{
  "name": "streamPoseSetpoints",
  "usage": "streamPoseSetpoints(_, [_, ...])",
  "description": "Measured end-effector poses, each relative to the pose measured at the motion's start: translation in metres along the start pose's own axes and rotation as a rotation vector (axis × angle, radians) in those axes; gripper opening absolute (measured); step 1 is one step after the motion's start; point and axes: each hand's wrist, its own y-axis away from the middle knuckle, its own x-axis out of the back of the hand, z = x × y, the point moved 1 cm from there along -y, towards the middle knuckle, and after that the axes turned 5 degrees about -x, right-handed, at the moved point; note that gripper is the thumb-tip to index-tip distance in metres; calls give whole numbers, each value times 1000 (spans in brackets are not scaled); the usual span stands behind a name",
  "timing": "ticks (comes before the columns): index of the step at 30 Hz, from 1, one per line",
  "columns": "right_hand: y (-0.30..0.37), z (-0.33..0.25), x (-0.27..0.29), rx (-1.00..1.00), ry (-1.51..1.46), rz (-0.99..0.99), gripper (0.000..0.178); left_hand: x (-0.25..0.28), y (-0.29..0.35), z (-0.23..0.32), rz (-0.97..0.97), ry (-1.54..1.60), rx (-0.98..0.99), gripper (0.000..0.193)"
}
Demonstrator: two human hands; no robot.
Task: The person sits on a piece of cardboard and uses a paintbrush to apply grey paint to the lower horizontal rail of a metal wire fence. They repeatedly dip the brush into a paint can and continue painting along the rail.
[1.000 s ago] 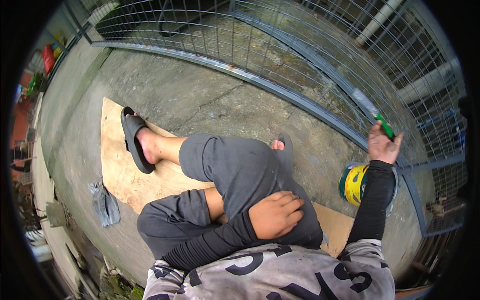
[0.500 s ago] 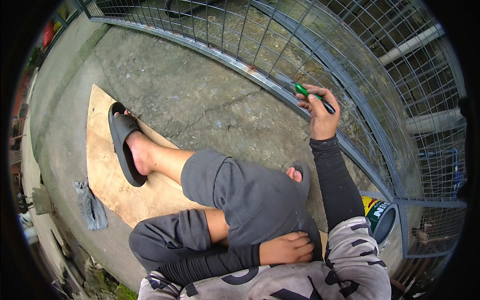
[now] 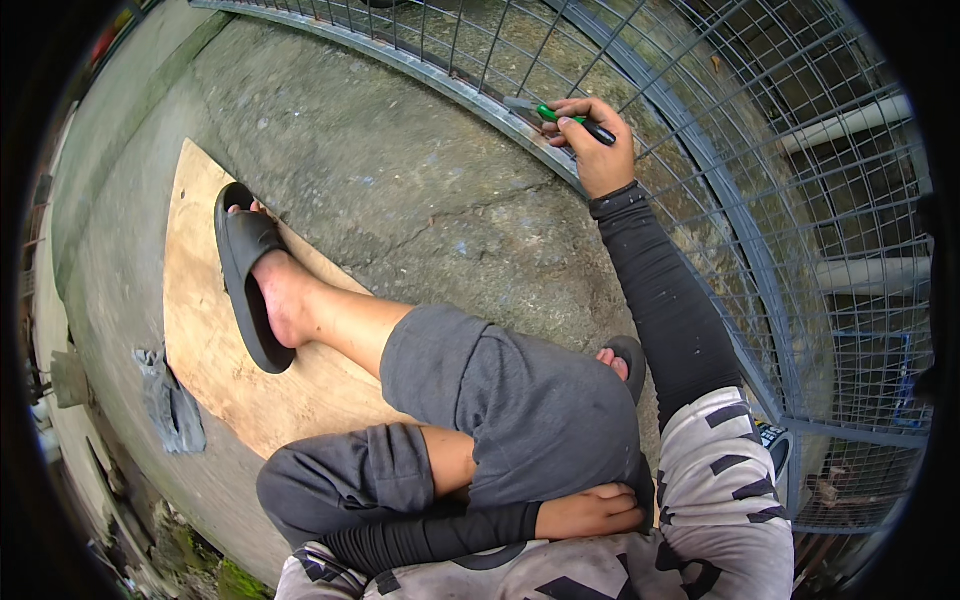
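Grey shirt [image 3: 725,450] with black markings, nearest. Left hand [image 3: 592,511], back upward, laid on the lap across dark grey trousers [image 3: 540,400]; fingers bent, palm hidden, whether gripping or empty impossible to tell. Paint can [image 3: 772,437] at the right, mostly hidden behind the shirt sleeve. Pair of black sandals, worn: one [image 3: 252,235] planted on a tan wooden board [image 3: 200,330], the other [image 3: 630,365] partly behind the trouser leg. Grey rag [image 3: 172,410], crumpled, on the concrete floor [image 3: 330,150] just left of the board. Right hand [image 3: 600,150], stretched forward, closed around a brush [image 3: 547,114] with green and black handle; grey head pointing left, at the bottom rail [image 3: 430,76] of a grey wire-mesh fence [image 3: 690,150], contact with the rail not clear. Beyond the mesh, pale pipe [image 3: 850,122], running sideways.
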Motion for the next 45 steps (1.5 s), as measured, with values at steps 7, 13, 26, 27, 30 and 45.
streamPoseSetpoints(7, [38, 16, 57, -140, 308, 34, 11, 0, 0, 0, -26, 16, 9, 34])
streamPoseSetpoints(13, [61, -44, 65, 12, 861, 23, 17, -2, 1, 0, -30, 34, 20, 34])
streamPoseSetpoints(26, [-5, -13, 31, 119, 814, -242, 16, -4, -3, 3, 20, 84, 38, 33])
streamPoseSetpoints(27, [9, -12, 38, 86, 789, -244, 16, -3, -3, 3, 25, 57, 33, 33])
streamPoseSetpoints(30, [54, -22, 67, 118, 829, -240, 15, -4, -1, 1, 21, 8, 12, 32])
streamPoseSetpoints(45, [15, -38, 33, 73, 1140, -266, 24, -15, 4, -1, 60, -109, -62, 31])
